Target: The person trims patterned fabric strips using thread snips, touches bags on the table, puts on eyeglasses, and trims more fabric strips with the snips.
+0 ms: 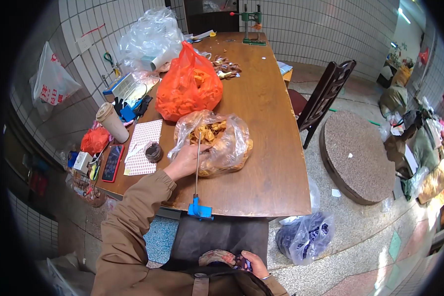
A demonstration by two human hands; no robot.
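Note:
My left hand (pixel 186 160) is at the near-left rim of a clear plastic bag (pixel 239 143) on the table. Its fingers are bent together among mustard-yellow fabric bands (pixel 211 132), partly hidden by the bag, so what they grip does not show clearly. Beside the hand, a thin metal rod (pixel 198 170) rises from a blue clamp (pixel 200 209) on the table's front edge. Low over my lap, my right hand (pixel 255 264) is closed around dark purple patterned fabric (pixel 244 263). Patterned cloth (pixel 217 256) shows next to it.
Behind the clear bag stands a red bag (pixel 187 93) of orange bands. To the left are a cup (pixel 112 123), a phone (pixel 113 163), a dotted sheet (pixel 144 143) and a small dark jar (pixel 153 152). A bag of purple fabric (pixel 306 238) lies on the floor near a chair (pixel 325 96).

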